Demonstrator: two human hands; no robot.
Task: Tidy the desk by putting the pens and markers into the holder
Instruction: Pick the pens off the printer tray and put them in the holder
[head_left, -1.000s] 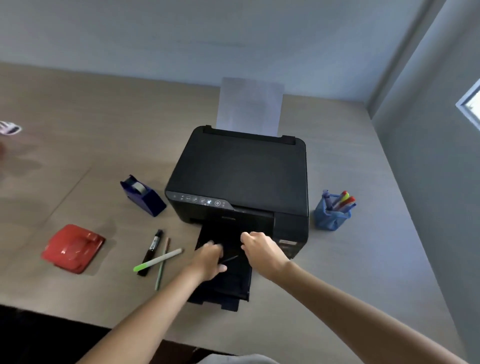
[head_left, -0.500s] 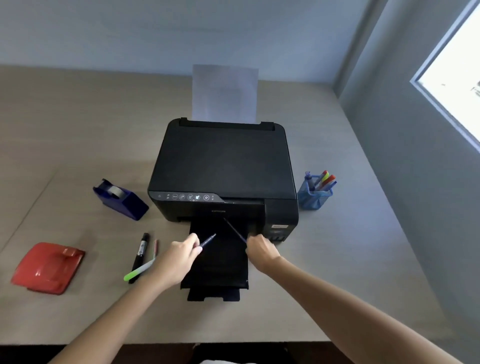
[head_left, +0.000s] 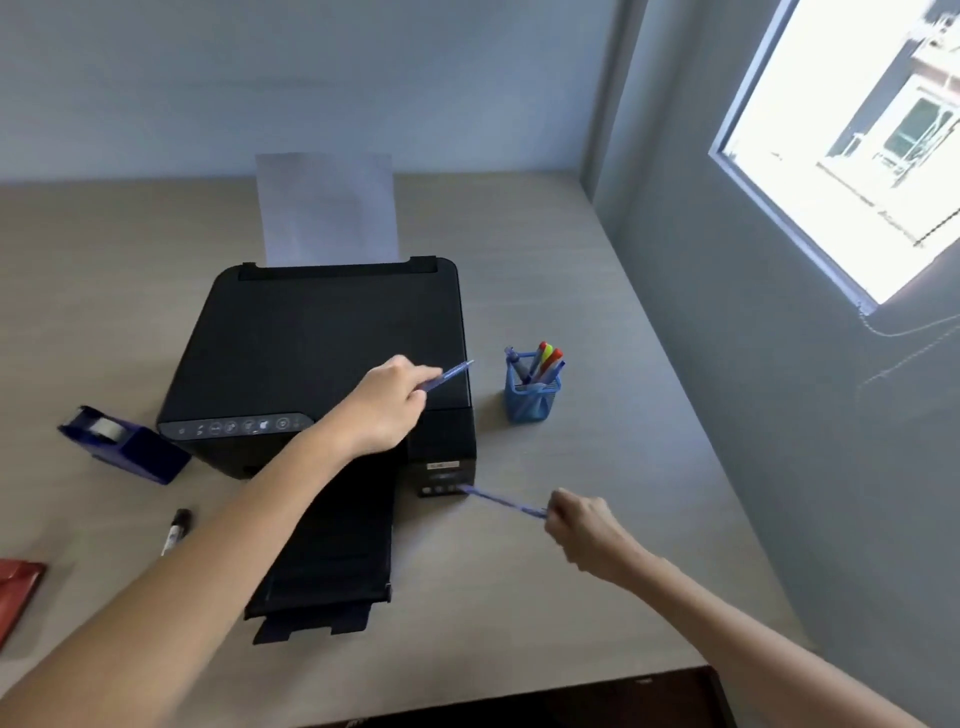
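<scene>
A blue mesh holder (head_left: 532, 399) stands on the desk to the right of the printer, with several markers and pens upright in it. My left hand (head_left: 384, 405) is over the printer's right front, gripping a blue pen (head_left: 451, 375) whose tip points toward the holder. My right hand (head_left: 582, 525) hovers over the desk in front of the holder and grips a second blue pen (head_left: 501, 500) that points left toward the printer's corner. A black marker (head_left: 175, 530) lies on the desk at the left, partly hidden by my left arm.
A black printer (head_left: 291, 358) with paper in its rear feed and its output tray (head_left: 332, 561) pulled out fills the middle. A blue tape dispenser (head_left: 124, 441) and a red object (head_left: 15, 587) sit at the left. A wall with a window runs along the right.
Both hands lifted a pen each off the printer's output tray. The left hand swung right over the printer toward the holder; the right hand moved right over the desk. The view panned right.
</scene>
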